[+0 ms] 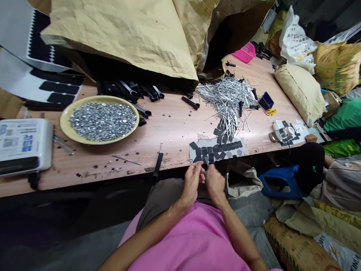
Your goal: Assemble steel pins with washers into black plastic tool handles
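My left hand and my right hand meet just below the table's front edge, over my lap. Both have their fingers curled and pinched together around a small dark piece that I cannot make out clearly. Just above them on the table lies a grey sheet covered with several black pads. Behind the sheet is a heap of thin metal pins. A black handle with a metal pin lies at the table edge, left of my hands.
A yellow dish full of small shiny washers sits at the left. A white box is at the far left. Black handles spill from under big brown paper sacks. A blue stool and bags crowd the right.
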